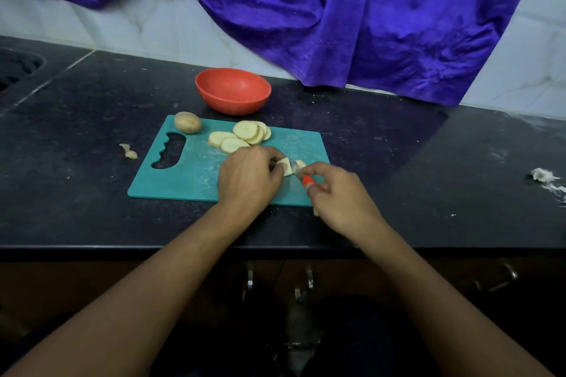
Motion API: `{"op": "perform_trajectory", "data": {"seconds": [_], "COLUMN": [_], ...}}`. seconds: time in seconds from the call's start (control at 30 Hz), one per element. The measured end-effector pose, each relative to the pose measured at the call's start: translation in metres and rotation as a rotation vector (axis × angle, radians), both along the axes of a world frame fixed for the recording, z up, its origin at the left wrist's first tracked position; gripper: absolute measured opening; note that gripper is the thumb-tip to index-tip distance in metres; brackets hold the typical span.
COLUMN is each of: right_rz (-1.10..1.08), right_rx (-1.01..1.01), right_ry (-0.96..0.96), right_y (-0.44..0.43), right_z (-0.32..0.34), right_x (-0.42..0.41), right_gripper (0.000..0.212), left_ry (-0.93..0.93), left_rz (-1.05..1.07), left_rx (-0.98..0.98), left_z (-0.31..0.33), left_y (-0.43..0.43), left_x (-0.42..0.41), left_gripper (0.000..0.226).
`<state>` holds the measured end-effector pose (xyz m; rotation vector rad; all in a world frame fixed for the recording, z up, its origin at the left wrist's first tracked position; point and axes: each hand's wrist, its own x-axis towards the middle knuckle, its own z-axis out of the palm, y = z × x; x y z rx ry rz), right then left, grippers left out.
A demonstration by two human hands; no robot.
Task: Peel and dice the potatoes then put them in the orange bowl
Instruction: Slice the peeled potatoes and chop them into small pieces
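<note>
A teal cutting board [190, 174] lies on the dark counter. Several round potato slices [242, 135] are heaped at its far side, and an unpeeled potato [187, 122] sits at its far left corner. My left hand [248, 177] pinches a potato piece [286, 166] down on the board. My right hand [340, 196] grips a knife by its orange handle [307, 180], the blade [295, 168] cutting into that piece. A small cut piece [301, 163] lies just right of the blade. The orange bowl [233, 90] stands behind the board and holds nothing.
A strip of peel [128, 151] lies on the counter left of the board. White scraps [546, 177] sit at the far right. A purple cloth [382, 24] hangs behind the counter. A sink opening [15, 66] is at the far left. Drawer handles [303, 285] show below the counter edge.
</note>
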<state>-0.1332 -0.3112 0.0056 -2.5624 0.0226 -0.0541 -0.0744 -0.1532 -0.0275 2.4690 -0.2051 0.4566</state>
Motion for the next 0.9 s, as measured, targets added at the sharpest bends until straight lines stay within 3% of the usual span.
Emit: {"op": "perform_trajectory", "data": {"seconds": [0.07, 0.13, 0.4, 0.9], "right_rz": [-0.077, -0.121, 0.032, 0.069], "right_rx": [0.199, 0.221, -0.169, -0.261], "right_ry": [0.046, 0.036, -0.086, -0.158], "right_y": [-0.007, -0.01, 0.005, 0.009], "right_z": [0.008, 0.014, 0.0, -0.003], "right_x": [0.006, 0.01, -0.007, -0.012], "right_gripper": [0.025, 0.025, 0.033, 0.034], "left_ry": [-0.015, -0.018, 0.012, 0.007], "left_rz": [0.001, 0.009, 0.022, 0.02], "left_rx": [0.017, 0.019, -0.035, -0.052], "left_z": [0.0, 0.0, 0.0, 0.0], "left_y": [0.001, 0.001, 0.002, 0.002], "left_x": [-0.001, -0.001, -0.001, 0.0], "left_gripper": [0.021, 0.023, 0.017, 0.011]}}
